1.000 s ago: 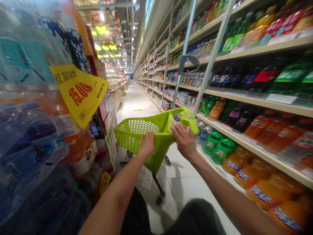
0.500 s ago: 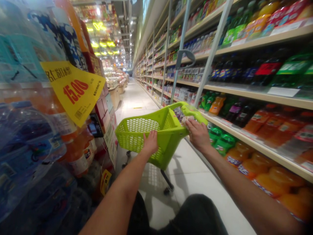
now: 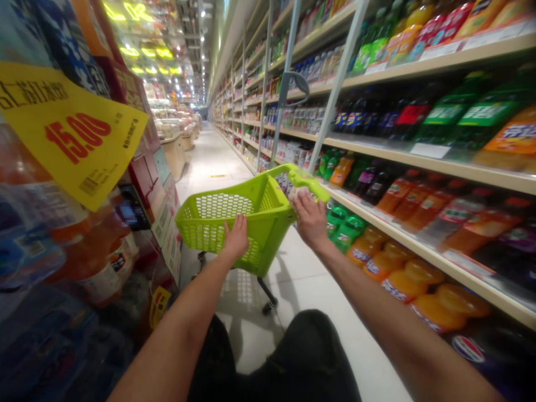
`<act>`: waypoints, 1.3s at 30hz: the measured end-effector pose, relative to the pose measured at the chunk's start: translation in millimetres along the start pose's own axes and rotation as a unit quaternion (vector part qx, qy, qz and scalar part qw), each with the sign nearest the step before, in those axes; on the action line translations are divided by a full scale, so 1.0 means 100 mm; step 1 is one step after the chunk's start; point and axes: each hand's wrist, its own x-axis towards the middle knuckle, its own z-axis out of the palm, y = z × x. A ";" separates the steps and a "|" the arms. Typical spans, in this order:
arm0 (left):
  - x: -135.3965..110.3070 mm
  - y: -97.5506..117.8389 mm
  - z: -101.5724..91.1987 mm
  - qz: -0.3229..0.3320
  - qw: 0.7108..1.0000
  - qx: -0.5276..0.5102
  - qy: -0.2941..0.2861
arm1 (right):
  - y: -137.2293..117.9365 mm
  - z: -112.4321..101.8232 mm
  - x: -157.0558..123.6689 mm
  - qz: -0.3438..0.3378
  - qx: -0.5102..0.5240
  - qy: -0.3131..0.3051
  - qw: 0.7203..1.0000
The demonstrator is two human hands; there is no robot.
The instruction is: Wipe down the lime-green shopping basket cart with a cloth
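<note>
A lime-green wheeled shopping basket (image 3: pixel 218 220) stands tilted in a supermarket aisle ahead of me. My left hand (image 3: pixel 235 239) grips the near rim of the basket, fingers curled over the edge. My right hand (image 3: pixel 310 219) is closed at the basket's green handle (image 3: pixel 307 180) and also presses a small pale packet (image 3: pixel 299 194) against it; what the packet is I cannot make out. My dark trouser legs show at the bottom.
Shelves of soft-drink bottles (image 3: pixel 419 195) line the right side, with slanted metal uprights (image 3: pixel 335 84). On the left stand stacked bottle packs with a yellow price sign (image 3: pixel 71 139). The white tiled aisle floor (image 3: pixel 218 162) runs ahead to distant displays.
The basket and both hands have shifted left and slightly up in view as I moved forward. The yellow price sign looms larger and nearer. Both grips are unchanged.
</note>
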 end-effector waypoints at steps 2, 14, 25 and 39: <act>-0.01 -0.02 0.02 0.006 1.000 0.002 0.001 | -0.18 0.07 -0.07 -0.016 0.014 0.002 1.000; -0.08 -0.16 -0.05 0.082 0.996 0.024 -0.010 | -0.72 0.47 -0.81 -0.117 0.070 -0.140 0.981; -0.06 -0.47 -0.02 -0.064 0.998 -0.001 -0.027 | -0.71 0.39 -0.27 -0.053 0.102 -0.092 0.989; -0.15 -0.55 0.07 -0.028 0.999 0.013 -0.012 | -1.02 0.48 -0.39 -0.099 0.109 -0.097 0.984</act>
